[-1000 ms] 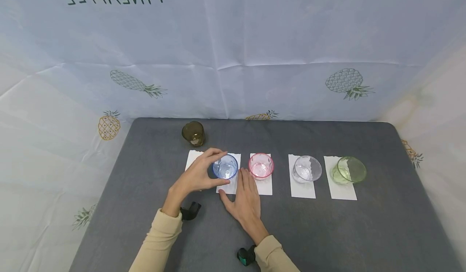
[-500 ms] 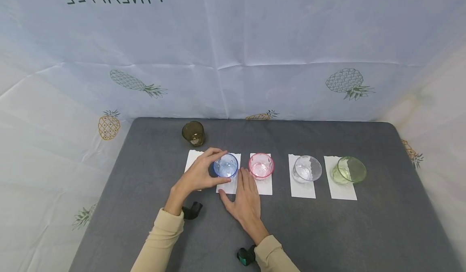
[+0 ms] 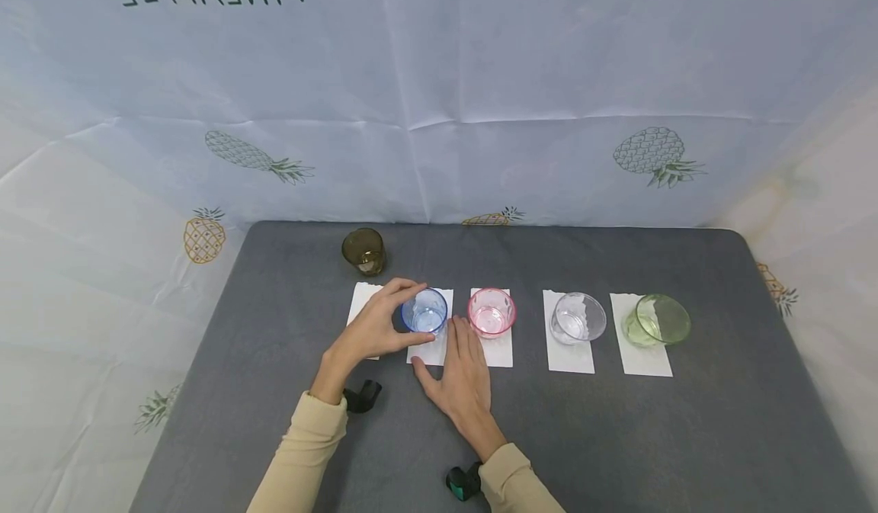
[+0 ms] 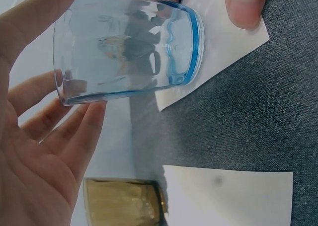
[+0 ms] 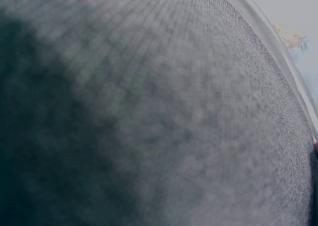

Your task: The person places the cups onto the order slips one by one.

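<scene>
My left hand (image 3: 373, 326) grips a blue-tinted drinking glass (image 3: 424, 311) by its upper sides, thumb on the near side and fingers on the far side. The left wrist view shows the same glass (image 4: 124, 47), its base at a white paper piece (image 4: 223, 32). My right hand (image 3: 461, 383) lies with straight fingers on the white paper (image 3: 427, 354) beside that glass. Its fingertips are close to a pink-rimmed glass (image 3: 491, 313) on its own paper; whether they touch it is unclear. The right wrist view shows mostly blurred grey tabletop (image 5: 208, 112).
A clear glass (image 3: 578, 318) and a green glass (image 3: 660, 320) stand on papers to the right. An amber glass (image 3: 364, 251) stands at the back left, behind a paper (image 3: 360, 297) partly covered by my left hand. A pineapple-print curtain (image 3: 439, 78) hangs behind the grey table (image 3: 617, 452).
The blue glass and my left hand have shifted very slightly away from me. My right hand and the other glasses keep their places.
</scene>
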A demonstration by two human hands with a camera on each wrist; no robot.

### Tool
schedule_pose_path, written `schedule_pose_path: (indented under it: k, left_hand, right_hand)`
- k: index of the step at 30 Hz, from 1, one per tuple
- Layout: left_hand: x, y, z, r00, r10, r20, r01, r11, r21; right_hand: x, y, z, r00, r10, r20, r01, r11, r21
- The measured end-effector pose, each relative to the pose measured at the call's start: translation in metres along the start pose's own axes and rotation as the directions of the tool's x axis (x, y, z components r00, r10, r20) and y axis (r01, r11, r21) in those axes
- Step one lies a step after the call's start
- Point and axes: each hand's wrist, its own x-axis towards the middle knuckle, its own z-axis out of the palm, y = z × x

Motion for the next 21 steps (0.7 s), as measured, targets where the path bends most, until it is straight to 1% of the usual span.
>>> schedule_pose_path:
  k: [3,8,15,21]
  left_hand:
    - [0.0012,-0.0009,0.0001,1.000,-0.020,0.015,0.020,1.000,-0.004]
    - [0.0021,-0.0036,0.0018,1.000,-0.018,0.013,0.018,1.000,-0.003]
    - [0.0013,-0.0039,0.0023,0.999,-0.032,0.015,0.033,0.999,-0.013]
    - [0.0015,-0.0029,0.0031,1.000,-0.017,0.005,0.017,1.000,-0.010]
  right_hand:
    - [-0.0001,0.0001,0.0000,1.000,-0.002,-0.001,0.002,1.000,0.004]
    - [-0.0001,-0.0006,-0.0010,1.000,0.006,0.008,-0.006,1.000,0.012]
    - [0.0004,-0.0010,-0.0008,1.000,0.007,0.009,-0.007,1.000,0.005]
    - [0.0003,-0.0014,-0.0017,1.000,0.011,0.009,-0.011,1.000,0.010]
